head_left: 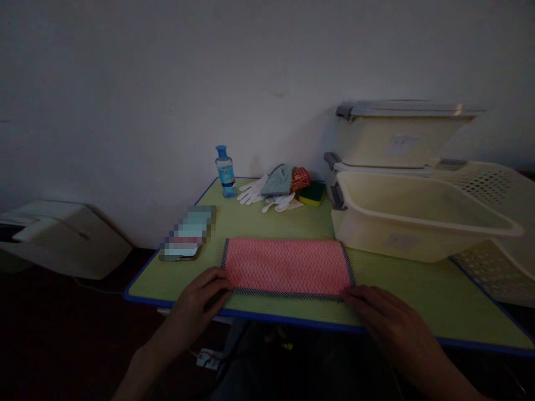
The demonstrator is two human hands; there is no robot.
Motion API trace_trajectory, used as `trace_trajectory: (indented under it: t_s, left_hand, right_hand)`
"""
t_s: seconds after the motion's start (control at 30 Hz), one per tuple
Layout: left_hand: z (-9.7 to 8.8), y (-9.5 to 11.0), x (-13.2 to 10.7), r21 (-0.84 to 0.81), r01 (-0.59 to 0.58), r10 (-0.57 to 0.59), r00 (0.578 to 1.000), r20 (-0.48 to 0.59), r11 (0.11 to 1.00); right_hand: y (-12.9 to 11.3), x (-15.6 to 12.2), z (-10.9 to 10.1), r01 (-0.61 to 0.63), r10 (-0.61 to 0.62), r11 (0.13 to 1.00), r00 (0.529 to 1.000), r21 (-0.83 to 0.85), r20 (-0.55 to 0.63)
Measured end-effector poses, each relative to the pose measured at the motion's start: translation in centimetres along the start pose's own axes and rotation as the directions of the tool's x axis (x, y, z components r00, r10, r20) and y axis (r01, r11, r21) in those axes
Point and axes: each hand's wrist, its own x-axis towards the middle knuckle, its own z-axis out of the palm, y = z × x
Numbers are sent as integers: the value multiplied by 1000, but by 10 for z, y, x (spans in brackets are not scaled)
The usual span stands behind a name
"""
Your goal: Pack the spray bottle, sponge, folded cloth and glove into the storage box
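Observation:
A pink waffle-weave cloth (287, 266) with a dark checked border lies flat near the front edge of a green table (259, 223). My left hand (200, 301) rests at the cloth's near left corner, fingers curled onto its edge. My right hand (387, 320) lies at the near right corner, fingers touching the border. Whether either hand pinches the cloth or only presses on it is unclear in the dim light.
A phone (186, 234) lies left of the cloth. At the back stand a small blue-capped bottle (225, 171), white gloves (267, 196), folded cloths (286, 179) and a yellow-green sponge (312, 193). Cream plastic bins (412, 220) and a perforated basket (497, 223) fill the right side.

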Motion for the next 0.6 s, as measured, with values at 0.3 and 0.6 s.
trace_trajectory:
  t_s: [0.3, 0.6]
  left_hand:
    - [-17, 5, -5, 193, -207, 189, 976, 110, 959]
    - [-37, 16, 28, 12, -89, 89, 996, 14, 996]
  right_hand:
    - [-1, 6, -7, 11, -15, 998, 998, 57, 60]
    - [5, 35, -20, -81, 90, 961, 996, 264, -22]
